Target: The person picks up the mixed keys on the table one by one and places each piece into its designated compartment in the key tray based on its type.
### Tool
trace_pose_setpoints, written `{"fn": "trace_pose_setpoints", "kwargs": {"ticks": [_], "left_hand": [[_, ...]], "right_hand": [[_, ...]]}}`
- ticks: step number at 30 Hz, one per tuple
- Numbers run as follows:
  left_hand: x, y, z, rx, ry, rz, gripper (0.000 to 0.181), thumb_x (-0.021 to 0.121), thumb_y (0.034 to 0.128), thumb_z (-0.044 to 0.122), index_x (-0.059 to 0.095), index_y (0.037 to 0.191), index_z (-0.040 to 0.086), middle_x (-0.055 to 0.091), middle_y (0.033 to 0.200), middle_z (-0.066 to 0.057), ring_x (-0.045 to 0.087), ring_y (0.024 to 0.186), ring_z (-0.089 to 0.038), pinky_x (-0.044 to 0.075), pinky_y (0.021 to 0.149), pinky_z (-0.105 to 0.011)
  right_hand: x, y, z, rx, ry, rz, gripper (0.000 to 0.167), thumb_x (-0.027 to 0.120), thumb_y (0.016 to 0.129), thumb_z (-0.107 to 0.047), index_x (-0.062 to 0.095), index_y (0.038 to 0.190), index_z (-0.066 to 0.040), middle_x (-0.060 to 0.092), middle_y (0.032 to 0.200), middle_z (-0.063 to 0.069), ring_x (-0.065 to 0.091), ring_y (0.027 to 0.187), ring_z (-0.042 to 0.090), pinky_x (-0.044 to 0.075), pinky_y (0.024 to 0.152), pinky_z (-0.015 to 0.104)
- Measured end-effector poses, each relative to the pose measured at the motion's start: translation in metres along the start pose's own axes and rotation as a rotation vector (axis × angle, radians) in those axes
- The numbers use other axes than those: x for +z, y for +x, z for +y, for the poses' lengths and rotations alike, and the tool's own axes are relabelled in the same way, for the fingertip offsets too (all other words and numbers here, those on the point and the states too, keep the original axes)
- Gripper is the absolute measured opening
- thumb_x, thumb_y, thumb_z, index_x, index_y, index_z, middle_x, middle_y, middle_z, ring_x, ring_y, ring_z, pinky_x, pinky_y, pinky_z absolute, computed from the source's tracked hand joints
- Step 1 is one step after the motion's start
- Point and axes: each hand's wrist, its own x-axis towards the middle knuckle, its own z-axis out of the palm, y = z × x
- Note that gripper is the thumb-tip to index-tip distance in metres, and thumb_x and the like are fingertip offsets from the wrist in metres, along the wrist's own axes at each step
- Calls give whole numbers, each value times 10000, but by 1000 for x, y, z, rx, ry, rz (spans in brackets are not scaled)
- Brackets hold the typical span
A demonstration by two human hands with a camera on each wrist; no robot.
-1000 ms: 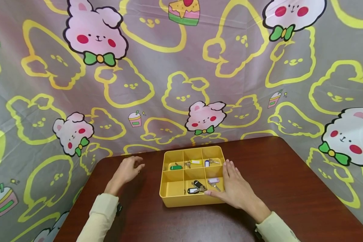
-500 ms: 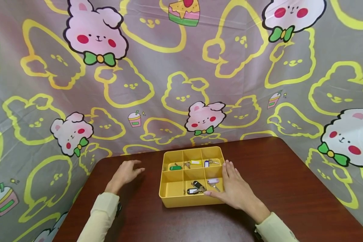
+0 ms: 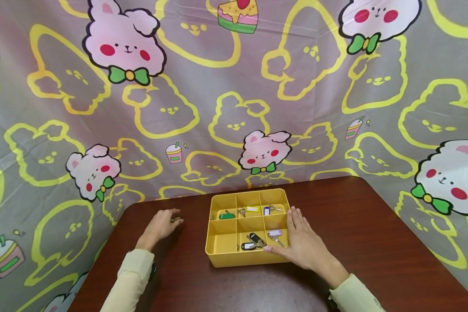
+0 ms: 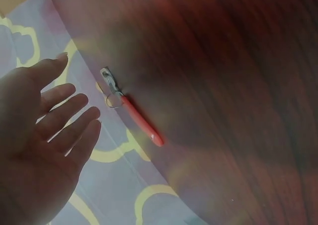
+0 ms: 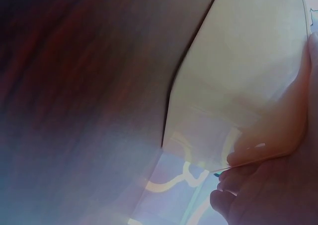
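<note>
My left hand (image 3: 160, 226) hovers near the table's far left edge, its fingers loosely bent and apart. Beside its fingertips in the left wrist view lies a key with a red tag (image 4: 141, 120) and a metal ring. A bit of this key's metal (image 3: 175, 219) shows between thumb and fingers in the head view. Flat against the right wall of a yellow divided box (image 3: 249, 260) rests my right hand (image 3: 310, 247), fingers straight, thumb by the front rim. Keys with a green tag (image 3: 226, 216), yellow tag (image 3: 252, 209), blue tag (image 3: 267, 211), black tags (image 3: 255, 238) and lilac tag (image 3: 274, 232) lie inside.
The brown wooden table (image 3: 199, 286) carries the box near its middle. A patterned cloth (image 3: 234, 121) with cartoon rabbits hangs close behind the table and along both sides. Thin upright dividers (image 3: 236, 236) split the box into several compartments.
My left hand has shifted slightly, its thumb drawing back a little, and metal now shows between thumb and fingers. The right hand and the box stay put.
</note>
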Motion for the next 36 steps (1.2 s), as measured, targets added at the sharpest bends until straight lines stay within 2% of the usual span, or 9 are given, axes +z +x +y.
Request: {"fn": "trace_pose_setpoints", "kwargs": {"ticks": [6,14,19,36], "left_hand": [[3,-3,-2,-24,40,-12,413,730,993,223,695,1312,-36,744,1257,-234,729,1132,-408,583,967,-581],[8,-5,-9,-34,43,-24,367,719,1001,177,701,1298,-38,763,1201,-212,745,1067,-379,605,913,-551],[10,-6,-11,-33,48,-26,302,716,999,149,731,1252,-15,767,1189,-195,739,1076,-385,602,927,-556],[15,1,-16,0,110,47,117,756,949,92,806,1035,31,802,1017,-145,755,931,-361,610,835,-543]], "right_hand": [[0,0,0,-5,-5,7,1372,536,794,-940,243,1608,125,189,1717,317,213,1615,466,282,1299,576],[1,0,0,-3,-3,3,1373,534,796,-940,238,1609,127,188,1716,321,208,1616,466,280,1299,580],[1,1,0,1,-3,-3,1379,525,793,-948,234,1613,121,178,1721,314,199,1619,463,275,1301,577],[0,0,-1,12,3,-17,1391,521,785,-956,222,1618,117,170,1724,310,189,1622,462,269,1304,578]]}}
